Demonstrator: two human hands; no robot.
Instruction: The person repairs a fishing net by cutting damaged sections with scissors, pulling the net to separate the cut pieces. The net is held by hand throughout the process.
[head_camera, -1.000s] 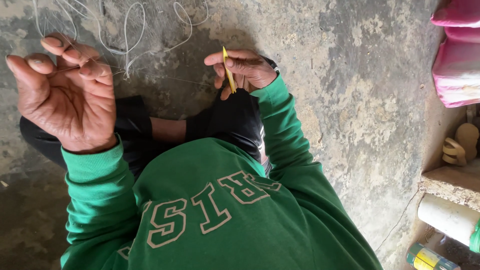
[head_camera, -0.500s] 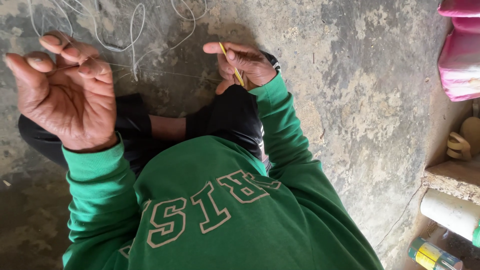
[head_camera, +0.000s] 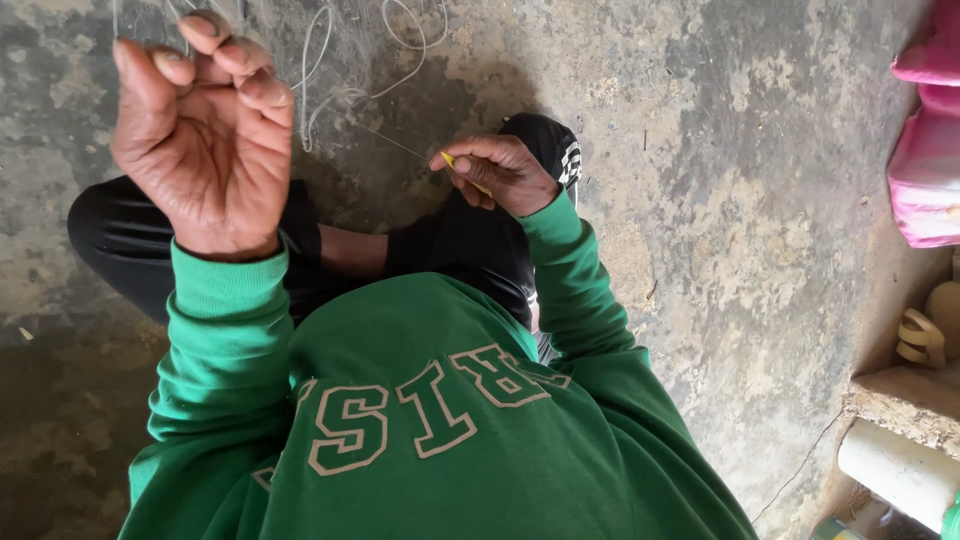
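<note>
Thread (head_camera: 395, 143) — fine, pale, barely visible — was seen stretched between two raised hands over a grey concrete floor (head_camera: 720, 180). At ten o'clock, the left hand (head_camera: 205, 140) was held high with palm turned up and fingers curled loosely inward; strands appeared to be pinched at the fingertips, though the grip itself could not be told for certain. Beyond it, at twelve o'clock, loose white loops of cord (head_camera: 320, 60) were spread on the floor. Toward the centre, just past one o'clock, the right hand (head_camera: 500, 175) was closed around a small yellow tool (head_camera: 462, 172), of which only a short tip was shown between thumb and fingers. Both arms were clothed in a green sweatshirt (head_camera: 420, 400), and dark trousers (head_camera: 480, 240) were folded beneath. At three o'clock a pink bundle (head_camera: 925, 150) was partly cut off by the edge.

Tangling was judged the main risk — slack loops lying so near the taut strand could be caught and drawn into a knot. Snapping was also thought possible if the hands were pulled further apart, given how thin the line looked. The yellow tool could be dropped, since so little of it was gripped.
</note>
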